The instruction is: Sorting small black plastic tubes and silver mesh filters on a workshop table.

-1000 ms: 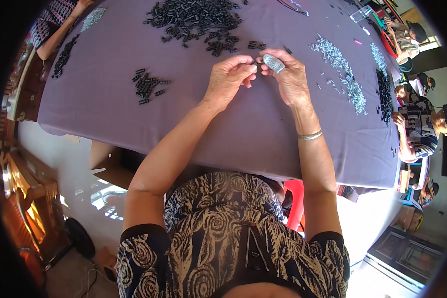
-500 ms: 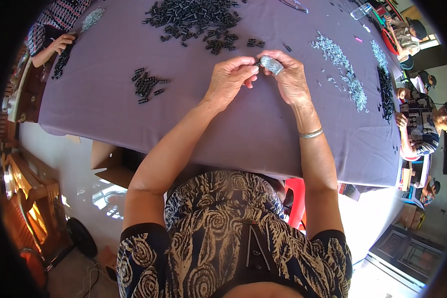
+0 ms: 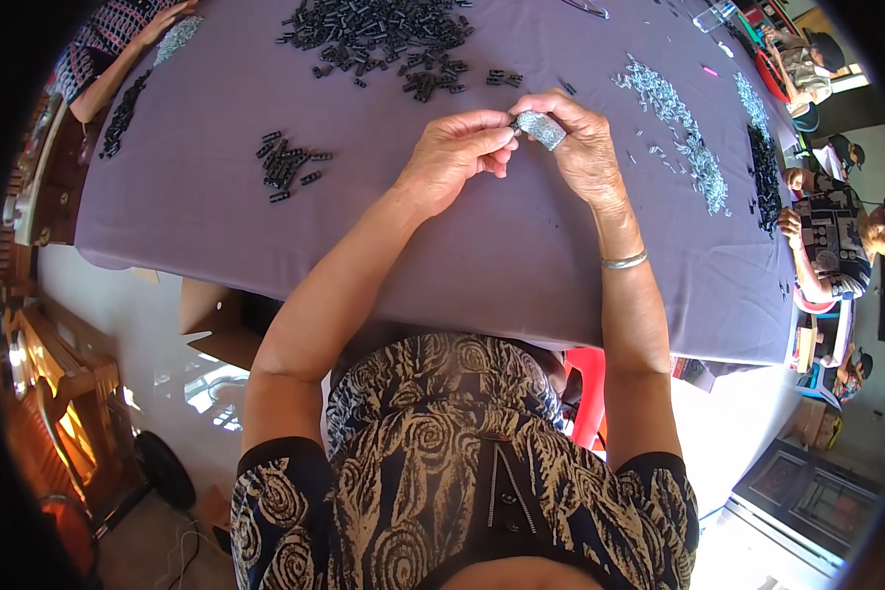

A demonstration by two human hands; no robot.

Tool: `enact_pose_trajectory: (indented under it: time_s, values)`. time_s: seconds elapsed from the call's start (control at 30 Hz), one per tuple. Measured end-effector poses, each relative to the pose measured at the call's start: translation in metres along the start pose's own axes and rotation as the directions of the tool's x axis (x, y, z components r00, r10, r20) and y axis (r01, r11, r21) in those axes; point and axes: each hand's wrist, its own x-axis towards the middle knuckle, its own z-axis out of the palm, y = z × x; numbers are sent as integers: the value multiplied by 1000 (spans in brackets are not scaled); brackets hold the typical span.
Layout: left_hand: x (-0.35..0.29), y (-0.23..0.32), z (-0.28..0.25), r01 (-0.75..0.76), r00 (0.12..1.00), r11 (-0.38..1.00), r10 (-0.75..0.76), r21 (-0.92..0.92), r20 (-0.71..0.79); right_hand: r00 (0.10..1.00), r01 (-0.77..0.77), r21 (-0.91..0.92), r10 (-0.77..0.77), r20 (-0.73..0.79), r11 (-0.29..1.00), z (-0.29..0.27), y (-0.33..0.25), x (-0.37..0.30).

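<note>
The left grip point(image 3: 456, 157) pinches a black part point(image 3: 513, 125) between thumb and fingertips, meeting the right grip point(image 3: 582, 143), whose hold I cannot tell behind the silver cover point(image 3: 544, 131) on its thumb. The part looks light, stiff, perhaps slick, best pinched by its sides. Forearms point(image 3: 336, 285) converge above the surface point(image 3: 492, 265), black pile point(image 3: 374, 39) ahead, metal bits point(image 3: 706, 177) rightward

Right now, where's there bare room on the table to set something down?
Purple cloth lies bare between the small black pile and the cloth's near edge, and between that pile and the black row farther left. It's crowded at the far middle, under the large black pile, and rightward, among silver pieces.
</note>
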Motion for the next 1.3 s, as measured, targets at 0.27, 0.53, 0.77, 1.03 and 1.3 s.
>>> enact_pose_trajectory:
  time_s: [0.27, 0.53, 0.77, 1.03, 1.3]
  values:
    - [-2, 17, -6, 136, 978, 990, -127, -43, 168, 988, 133, -97, -124, 93, 986, -5, -5, -1]
    - [-3, 21, -2, 207, 962, 978, -208, 25, 176, 979, 152, -203, -118, 169, 967, -11, -12, -2]
    - [-2, 9, 1, 206, 966, 977, -193, -60, 174, 977, 155, -248, -111, 181, 956, -10, -20, -1]
    - [1, 3, 0, 136, 971, 974, -94, -184, 221, 988, 150, -108, -145, 57, 983, -5, -14, -2]
    - [0, 8, 1, 51, 993, 998, -47, -40, 109, 992, 118, -117, -112, 64, 986, -6, -14, -1]
